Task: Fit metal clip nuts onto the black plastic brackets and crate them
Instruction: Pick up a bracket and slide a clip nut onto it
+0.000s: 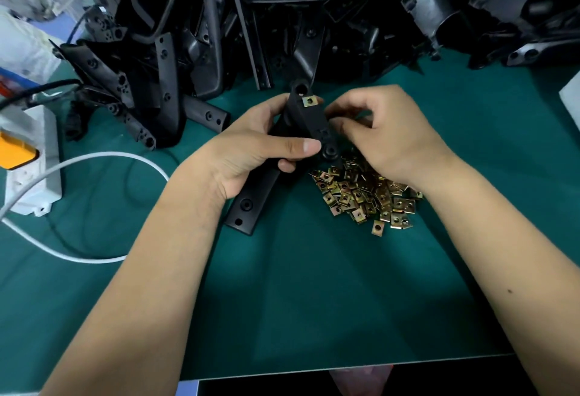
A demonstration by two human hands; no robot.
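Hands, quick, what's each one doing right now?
Left hand: grips the black bracket, which has one clip nut on it.
Right hand: fingers curled beside the bracket; cannot tell if it holds anything.

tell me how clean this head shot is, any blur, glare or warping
Head view: wide-angle warping bows the mat's near edge and stretches the forearms; the right hand is slightly soft, the left hand and the bracket it grips sharper; the clip nut pile glints without blowing out; the black bracket heap is dark with dull sheen; corners dim.
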